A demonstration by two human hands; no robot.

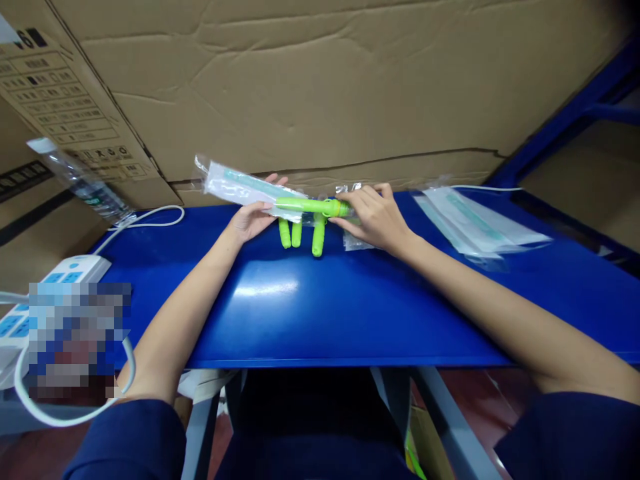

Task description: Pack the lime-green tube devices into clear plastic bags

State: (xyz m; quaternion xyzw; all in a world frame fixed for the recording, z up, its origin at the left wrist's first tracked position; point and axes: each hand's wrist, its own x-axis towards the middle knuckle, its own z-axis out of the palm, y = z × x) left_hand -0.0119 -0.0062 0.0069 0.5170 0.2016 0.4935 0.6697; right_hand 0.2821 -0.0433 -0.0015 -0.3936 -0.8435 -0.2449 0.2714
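Observation:
A lime-green handle (pixel 300 205) with a ribbed, tapered end lies crosswise between my two hands, raised over the blue table. My left hand (pixel 253 219) has its thumb on the handle's left end, and its other fingers reach behind a clear packet (pixel 235 185) with a white and teal insert. At the other end, my right hand (pixel 377 213) pinches the handle's ribbed tip. Below, three more lime-green handles (pixel 318 239) point toward me, their upper parts hidden. Beside my right fingers lies a clear plastic bag (pixel 357 241).
Several white and teal packets (pixel 465 220) are piled on the blue table (pixel 320 313) at right. A plastic bottle (pixel 85 183) leans at left near a white power strip (pixel 75 270) with a looped cable. A large cardboard box (pixel 310 87) stands behind the table.

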